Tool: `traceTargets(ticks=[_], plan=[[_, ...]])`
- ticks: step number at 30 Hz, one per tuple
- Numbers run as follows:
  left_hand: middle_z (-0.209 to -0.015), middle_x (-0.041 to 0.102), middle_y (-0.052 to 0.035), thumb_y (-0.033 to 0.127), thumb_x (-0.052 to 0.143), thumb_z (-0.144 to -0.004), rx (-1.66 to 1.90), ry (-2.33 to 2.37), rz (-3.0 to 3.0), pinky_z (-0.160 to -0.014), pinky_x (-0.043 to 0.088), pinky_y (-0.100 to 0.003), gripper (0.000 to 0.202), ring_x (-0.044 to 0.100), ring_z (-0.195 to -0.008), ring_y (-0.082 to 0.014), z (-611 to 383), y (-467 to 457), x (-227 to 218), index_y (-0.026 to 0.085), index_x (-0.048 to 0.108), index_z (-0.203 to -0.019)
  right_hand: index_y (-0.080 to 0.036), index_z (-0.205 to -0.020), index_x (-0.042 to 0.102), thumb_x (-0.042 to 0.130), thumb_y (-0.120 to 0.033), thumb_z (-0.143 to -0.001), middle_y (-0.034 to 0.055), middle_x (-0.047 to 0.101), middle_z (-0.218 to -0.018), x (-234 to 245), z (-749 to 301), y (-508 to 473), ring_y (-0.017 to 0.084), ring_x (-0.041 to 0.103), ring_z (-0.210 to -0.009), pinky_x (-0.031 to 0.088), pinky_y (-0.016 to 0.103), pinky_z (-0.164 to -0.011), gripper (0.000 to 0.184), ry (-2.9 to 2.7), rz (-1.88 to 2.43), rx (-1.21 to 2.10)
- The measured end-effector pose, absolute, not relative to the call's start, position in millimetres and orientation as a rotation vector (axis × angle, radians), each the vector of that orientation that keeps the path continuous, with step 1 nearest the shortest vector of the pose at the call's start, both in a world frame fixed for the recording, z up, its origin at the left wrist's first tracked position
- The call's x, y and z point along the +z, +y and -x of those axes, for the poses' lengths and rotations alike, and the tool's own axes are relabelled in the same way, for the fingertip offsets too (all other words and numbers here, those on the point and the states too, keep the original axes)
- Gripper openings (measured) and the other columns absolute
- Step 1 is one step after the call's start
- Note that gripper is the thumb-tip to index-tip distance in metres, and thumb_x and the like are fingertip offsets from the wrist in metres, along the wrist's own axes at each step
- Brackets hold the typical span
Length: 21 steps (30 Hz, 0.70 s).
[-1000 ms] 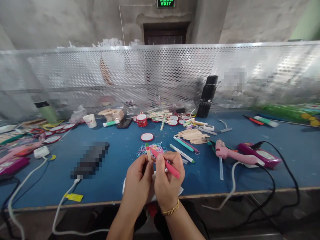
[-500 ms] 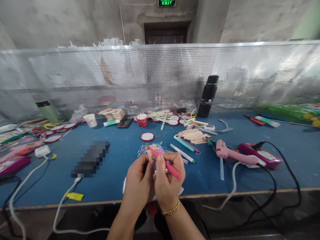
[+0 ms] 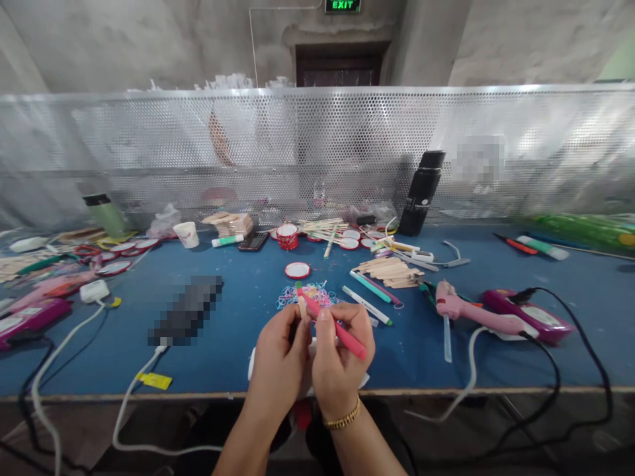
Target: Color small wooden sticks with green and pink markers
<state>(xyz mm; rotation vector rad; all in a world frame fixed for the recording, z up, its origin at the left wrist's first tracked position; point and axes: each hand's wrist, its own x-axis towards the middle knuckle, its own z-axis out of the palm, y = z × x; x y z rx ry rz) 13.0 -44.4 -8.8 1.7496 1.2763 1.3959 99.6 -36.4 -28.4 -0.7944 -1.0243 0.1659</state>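
Near the table's front edge, my left hand (image 3: 282, 354) pinches a wooden craft stick (image 3: 302, 305) upright, its top end coloured green. My right hand (image 3: 342, 350) grips a pink-red marker (image 3: 351, 340), slanted so that its tip meets or nearly meets the stick; the exact contact is too small to make out. Beyond the fingers lies a heap of colourful rubber bands (image 3: 310, 295), partly hidden by the hands. Behind it rests a small white disc with a red rim (image 3: 297, 270). Something white (image 3: 252, 362) shows underneath my hands.
Right of my hands lie a white marker (image 3: 367, 305), teal and purple pens, loose craft sticks (image 3: 389, 272) and a pink glue gun (image 3: 466, 309) with cables. A black bottle (image 3: 422, 193) stands behind. A phone (image 3: 188, 312) with a white cable lies left, near a paper cup (image 3: 186, 235).
The view has shifted slightly left, so everything on the table appears a little further right. Both hands keep their hold on the stick and the marker.
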Motion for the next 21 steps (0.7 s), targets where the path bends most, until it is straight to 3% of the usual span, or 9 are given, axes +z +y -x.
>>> traceTargets(ticks=[5, 21], plan=[[-0.074, 0.063, -0.0003, 0.038, 0.053, -0.098, 1.389, 1.307, -1.758, -0.062, 0.039, -0.025, 0.029, 0.051, -0.068, -0.0146, -13.1, -44.1, -9.4, 0.019, 0.058, -0.077, -0.020, -0.082, 0.059, 0.060, -0.023, -0.097, -0.0001, 0.061, -0.079, -27.4, -99.0, -36.6, 0.015, 0.059, -0.075, 0.051, 0.031, -0.071, 0.016, -1.040, 0.819, 0.158], [-0.084, 0.068, -0.0025, 0.038, 0.051, -0.099, 1.372, 1.300, -1.752, -0.068, 0.042, -0.026, 0.027, 0.055, -0.074, -0.0158, -12.5, -44.1, -11.6, 0.019, 0.064, -0.086, -0.020, -0.084, 0.060, 0.060, -0.023, -0.097, -0.0001, 0.061, -0.080, -27.1, -98.9, -36.7, 0.015, 0.060, -0.076, 0.051, 0.031, -0.072, 0.014, -1.046, 0.810, 0.142]])
